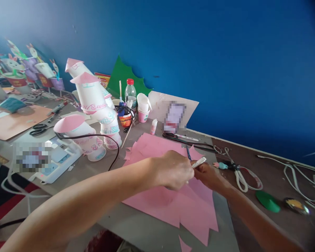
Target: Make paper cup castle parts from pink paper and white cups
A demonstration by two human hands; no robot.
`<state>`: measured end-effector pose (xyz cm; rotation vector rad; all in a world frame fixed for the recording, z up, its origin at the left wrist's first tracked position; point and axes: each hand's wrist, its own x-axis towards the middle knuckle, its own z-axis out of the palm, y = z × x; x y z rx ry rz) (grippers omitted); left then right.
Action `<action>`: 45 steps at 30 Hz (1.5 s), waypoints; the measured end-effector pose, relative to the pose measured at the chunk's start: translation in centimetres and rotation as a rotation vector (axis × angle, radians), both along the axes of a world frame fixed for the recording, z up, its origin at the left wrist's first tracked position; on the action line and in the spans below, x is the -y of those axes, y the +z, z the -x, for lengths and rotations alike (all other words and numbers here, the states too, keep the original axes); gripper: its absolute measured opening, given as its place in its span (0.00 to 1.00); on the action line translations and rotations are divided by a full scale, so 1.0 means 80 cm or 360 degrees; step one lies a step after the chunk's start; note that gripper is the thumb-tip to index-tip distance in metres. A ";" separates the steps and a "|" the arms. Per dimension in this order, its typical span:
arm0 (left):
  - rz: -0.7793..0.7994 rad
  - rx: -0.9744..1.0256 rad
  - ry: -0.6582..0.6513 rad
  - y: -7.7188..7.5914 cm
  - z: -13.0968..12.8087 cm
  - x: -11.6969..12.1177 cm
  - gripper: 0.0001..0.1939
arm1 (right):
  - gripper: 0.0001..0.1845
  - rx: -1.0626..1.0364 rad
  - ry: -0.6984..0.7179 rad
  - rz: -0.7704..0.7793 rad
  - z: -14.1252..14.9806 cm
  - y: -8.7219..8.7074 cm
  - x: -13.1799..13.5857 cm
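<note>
My left hand (175, 169) is a closed fist above the pink paper (149, 206), its back toward me. A slim white pen-like stick (200, 162) sticks out from its thumb side, passing over my right hand (207, 174). The right hand's fingers are curled close against the left, and whatever lies inside them is hidden. Just behind the hands, a dark blue pen-like thing (188, 153) lies on the paper. The pink sheets are stacked and cut with pointed edges. One loose pink scrap (184, 244) lies near the front.
Decorated paper-cup towers (90, 92) stand to the left, beside scissors (38, 129) and a white tray (60, 168). A black cable (112, 138) loops nearby. Behind are a bottle (130, 91) and cups (143, 113). White cables (291, 175) and a green cone (268, 201) lie right.
</note>
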<state>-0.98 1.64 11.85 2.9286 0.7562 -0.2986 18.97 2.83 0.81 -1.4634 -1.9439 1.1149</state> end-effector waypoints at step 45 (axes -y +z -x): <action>-0.0006 0.0286 0.1371 -0.115 0.053 0.074 0.19 | 0.25 0.0573 -0.0989 -0.1214 -0.059 -0.036 -0.041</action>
